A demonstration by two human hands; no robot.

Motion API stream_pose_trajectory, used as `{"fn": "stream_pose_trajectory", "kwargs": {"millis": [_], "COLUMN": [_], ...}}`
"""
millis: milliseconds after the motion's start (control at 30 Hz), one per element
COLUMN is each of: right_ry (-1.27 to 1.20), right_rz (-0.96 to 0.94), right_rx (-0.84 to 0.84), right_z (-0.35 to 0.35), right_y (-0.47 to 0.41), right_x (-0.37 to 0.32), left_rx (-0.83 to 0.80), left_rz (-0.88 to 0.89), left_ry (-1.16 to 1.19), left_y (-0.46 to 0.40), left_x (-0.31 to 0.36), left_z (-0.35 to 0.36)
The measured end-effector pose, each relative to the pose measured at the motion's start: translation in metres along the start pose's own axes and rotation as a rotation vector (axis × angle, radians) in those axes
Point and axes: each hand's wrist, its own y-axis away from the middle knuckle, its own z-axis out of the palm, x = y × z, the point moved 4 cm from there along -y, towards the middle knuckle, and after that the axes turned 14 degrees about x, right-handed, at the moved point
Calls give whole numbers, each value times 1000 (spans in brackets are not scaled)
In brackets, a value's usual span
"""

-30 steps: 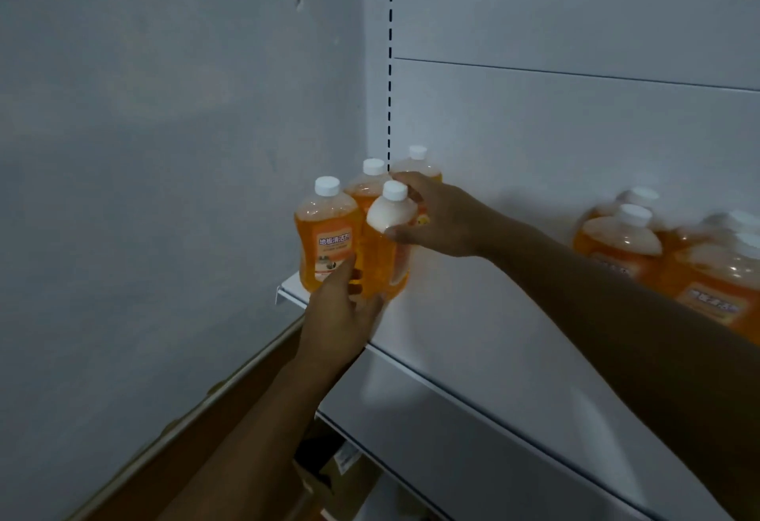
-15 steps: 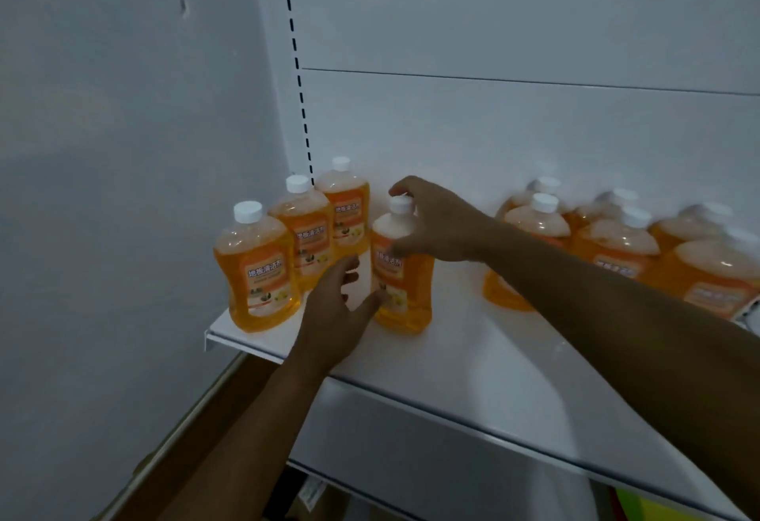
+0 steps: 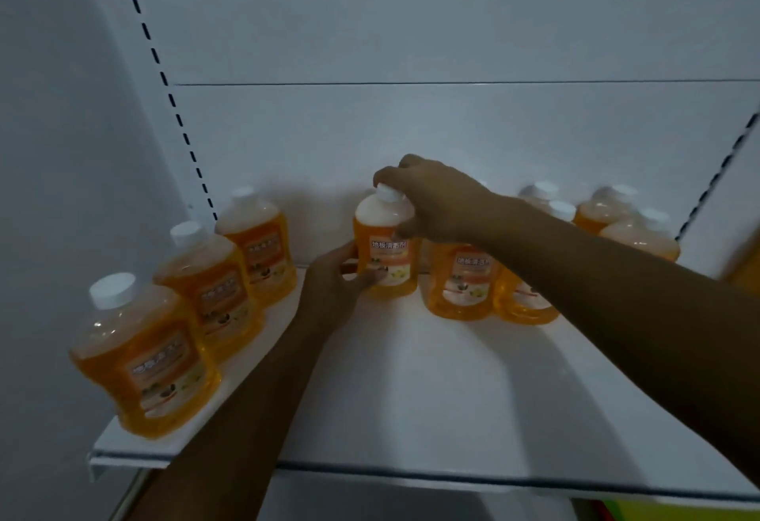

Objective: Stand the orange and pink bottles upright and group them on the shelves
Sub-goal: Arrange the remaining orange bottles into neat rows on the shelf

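White shelf (image 3: 411,417) under dim light; pale back panel (image 3: 411,27); slotted uprights (image 3: 172,101) either side.

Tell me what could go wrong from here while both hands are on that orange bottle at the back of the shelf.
1. The right hand holds the held bottle near its cap, so that grip may let it tip.
2. The right forearm crosses the neighbouring bottles and could knock them.
3. The front bottle stands near the shelf edge and might fall if nudged.
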Motion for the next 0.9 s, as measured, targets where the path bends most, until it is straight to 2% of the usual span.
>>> {"fn": "stream_pose_trajectory", "kwargs": {"millis": [67,200,333,667,767,900], "right_ry": [144,234,224,292,436,592], "right_rz": [-27,-13,37,50,-17,-132], "right_rx": [33,40,-27,-32,-19,68], "right_z": [1,11,25,37,35,28], "right_y": [-7,-22,-26,-28,-23,-12], "right_x": [5,15,25,27,20,3], "left_rx": [16,28,-66,-54,-42,55], "left_rz": [2,-117,-86,-98,-99,-132], "left_ry": [-9,48,-16,-30,-83,-211], "left_y": [-12,-33,-41,-32,-25,0], "left_x": [-2,-11,-25,-28,-25,-26], "left_z": [13,29,37,40,37,7]}}
